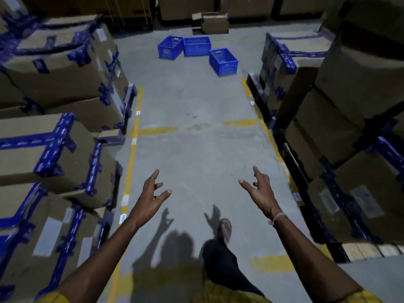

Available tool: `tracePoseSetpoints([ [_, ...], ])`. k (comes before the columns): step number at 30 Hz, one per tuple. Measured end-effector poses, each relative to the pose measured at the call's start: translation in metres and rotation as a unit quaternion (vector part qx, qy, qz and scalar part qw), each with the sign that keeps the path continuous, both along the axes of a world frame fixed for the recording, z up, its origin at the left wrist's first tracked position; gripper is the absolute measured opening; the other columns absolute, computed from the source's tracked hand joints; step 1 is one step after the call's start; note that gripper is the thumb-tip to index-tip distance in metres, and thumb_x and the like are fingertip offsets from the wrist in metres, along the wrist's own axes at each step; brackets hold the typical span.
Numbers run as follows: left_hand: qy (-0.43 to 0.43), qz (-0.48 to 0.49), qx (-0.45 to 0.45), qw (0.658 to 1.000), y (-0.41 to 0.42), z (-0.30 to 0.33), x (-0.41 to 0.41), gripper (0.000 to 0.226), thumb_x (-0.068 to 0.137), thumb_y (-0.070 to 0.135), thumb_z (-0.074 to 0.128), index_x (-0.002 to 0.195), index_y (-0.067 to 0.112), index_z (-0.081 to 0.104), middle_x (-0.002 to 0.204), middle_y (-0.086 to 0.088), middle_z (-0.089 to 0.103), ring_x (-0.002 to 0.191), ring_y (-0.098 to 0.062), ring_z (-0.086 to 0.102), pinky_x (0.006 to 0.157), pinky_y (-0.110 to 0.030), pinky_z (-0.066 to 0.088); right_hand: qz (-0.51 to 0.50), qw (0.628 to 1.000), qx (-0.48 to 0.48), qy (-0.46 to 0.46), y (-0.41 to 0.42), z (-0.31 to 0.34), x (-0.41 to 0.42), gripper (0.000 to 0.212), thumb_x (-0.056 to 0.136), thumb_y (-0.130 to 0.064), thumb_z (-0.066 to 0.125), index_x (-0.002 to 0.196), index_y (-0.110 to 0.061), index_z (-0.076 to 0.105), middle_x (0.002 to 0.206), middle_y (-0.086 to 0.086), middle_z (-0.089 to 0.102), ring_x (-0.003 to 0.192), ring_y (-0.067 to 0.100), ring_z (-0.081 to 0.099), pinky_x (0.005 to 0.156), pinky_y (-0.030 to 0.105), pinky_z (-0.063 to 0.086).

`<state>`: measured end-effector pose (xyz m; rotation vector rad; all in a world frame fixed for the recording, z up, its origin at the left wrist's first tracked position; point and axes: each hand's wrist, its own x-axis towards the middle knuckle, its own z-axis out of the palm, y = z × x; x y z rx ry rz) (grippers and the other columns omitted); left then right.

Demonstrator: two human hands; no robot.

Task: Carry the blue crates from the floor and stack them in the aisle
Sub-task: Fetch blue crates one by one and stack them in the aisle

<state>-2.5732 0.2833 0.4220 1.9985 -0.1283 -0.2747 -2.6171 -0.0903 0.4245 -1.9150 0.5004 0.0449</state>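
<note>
Three blue crates stand on the grey floor at the far end of the aisle: a left crate (170, 48), a middle crate (197, 46) touching it, and a right crate (223, 61) a little nearer to me. My left hand (153, 193) and my right hand (260, 190) reach forward over the floor, fingers loosely spread, holding nothing. Both hands are far from the crates.
Stacks of cardboard boxes with blue tape line the aisle on the left (56, 136) and the right (341, 132). Yellow lines (131, 149) mark the floor. An open cardboard box (213, 22) lies behind the crates. My foot (225, 229) steps forward.
</note>
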Motion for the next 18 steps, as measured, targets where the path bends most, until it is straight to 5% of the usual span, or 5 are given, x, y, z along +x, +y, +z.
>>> tracePoseSetpoints([
  [14,-0.013,0.037,-0.028,0.999,-0.122,0.014,0.348,0.078,0.096,0.039,0.065,0.157,0.047,0.017,0.152,0.026,0.024,0.137,-0.003,0.045,0.102,-0.035,0.048,0.009,1.0,-0.007,-0.009,-0.122,0.017,0.37,0.086,0.086,-0.057,0.068,0.157,-0.032,0.026,0.154,-0.008,0.027,0.132,0.026,0.047,0.099,0.036,0.044],
  [18,-0.003,0.062,-0.046,0.997,-0.14,0.008,0.42,0.082,0.089,0.054,0.067,0.155,0.051,0.018,0.153,0.027,0.024,0.137,-0.003,0.045,0.104,-0.041,0.047,0.045,0.999,-0.019,-0.007,-0.143,0.024,0.459,0.085,0.088,-0.055,0.067,0.157,-0.031,0.024,0.153,-0.009,0.028,0.13,0.024,0.048,0.1,0.036,0.044],
])
